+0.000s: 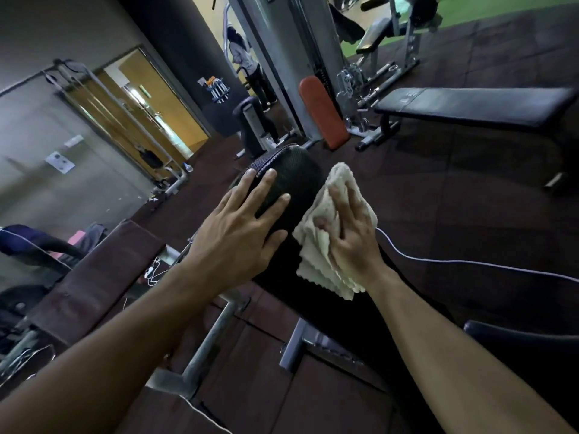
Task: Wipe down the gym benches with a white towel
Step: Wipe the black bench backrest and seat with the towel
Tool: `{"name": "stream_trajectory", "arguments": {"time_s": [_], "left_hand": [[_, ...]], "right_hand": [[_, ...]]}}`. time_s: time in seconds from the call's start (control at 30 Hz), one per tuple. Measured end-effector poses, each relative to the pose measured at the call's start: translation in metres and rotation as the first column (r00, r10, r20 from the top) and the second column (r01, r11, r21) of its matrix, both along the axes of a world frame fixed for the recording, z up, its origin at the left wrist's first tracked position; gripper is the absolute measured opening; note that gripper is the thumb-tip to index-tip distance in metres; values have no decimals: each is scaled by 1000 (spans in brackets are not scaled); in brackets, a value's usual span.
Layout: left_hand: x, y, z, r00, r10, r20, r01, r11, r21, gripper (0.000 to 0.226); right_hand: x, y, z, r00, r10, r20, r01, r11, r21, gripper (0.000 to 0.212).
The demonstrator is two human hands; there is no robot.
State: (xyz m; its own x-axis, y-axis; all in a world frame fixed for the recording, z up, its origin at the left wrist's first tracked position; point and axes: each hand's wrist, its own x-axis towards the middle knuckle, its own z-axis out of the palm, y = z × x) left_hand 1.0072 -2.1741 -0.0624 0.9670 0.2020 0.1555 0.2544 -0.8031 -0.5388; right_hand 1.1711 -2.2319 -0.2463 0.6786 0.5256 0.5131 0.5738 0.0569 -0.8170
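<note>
Towel [326, 233], white and folded into several scallop-edged layers, lies on the black padded bench [291, 183] that runs away from the camera in the middle of the head view. It covers the right side of the pad near its far, rounded end, and one corner sticks up past the fingertips. The right hand [351, 230] lies flat on top of the towel, fingers extended and close together, palm pressing the cloth against the pad. The left hand [241, 230] rests just left of the towel on the same pad, open and spread, its fingers draped over the pad's left edge; it holds nothing. Both forearms reach in from the bottom of the view.

Beneath the bench, its grey metal frame [213, 336] stands on dark rubber floor tiles [438, 198]. A thin white cable [470, 263] trails over the floor right of the bench, starting beside the right hand. Well beyond the bench to the right stands a 2nd flat black bench [476, 106]. Past the far end of the wiped bench, an orange pad [322, 112] leans against a grey machine column [282, 57], and a person [247, 62] stands further back.
</note>
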Motion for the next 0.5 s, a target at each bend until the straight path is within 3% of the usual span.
{"name": "stream_trajectory", "arguments": {"time_s": [0.1, 0.23, 0.3, 0.43, 0.5], "left_hand": [[-1, 1, 1, 1000, -5, -14, 5, 1000, 7, 62], [0, 0, 0, 1000, -1, -5, 1, 1000, 14, 64], [1, -1, 0, 1000, -3, -6, 3, 1000, 20, 66], [1, -1, 1, 1000, 3, -16, -3, 1000, 16, 66], [0, 0, 1, 1000, -3, -18, 3, 1000, 11, 67]], "right_hand": [[-20, -2, -7, 998, -18, -52, 16, 999, -46, 73], [-74, -29, -31, 978, 31, 207, -30, 1000, -9, 70], [-61, -33, -37, 966, 35, 254, -41, 999, 17, 73], [-22, -22, -28, 998, -20, 64, 21, 1000, -9, 81], [-38, -20, -26, 995, -57, 78, 59, 998, -33, 82]]}}
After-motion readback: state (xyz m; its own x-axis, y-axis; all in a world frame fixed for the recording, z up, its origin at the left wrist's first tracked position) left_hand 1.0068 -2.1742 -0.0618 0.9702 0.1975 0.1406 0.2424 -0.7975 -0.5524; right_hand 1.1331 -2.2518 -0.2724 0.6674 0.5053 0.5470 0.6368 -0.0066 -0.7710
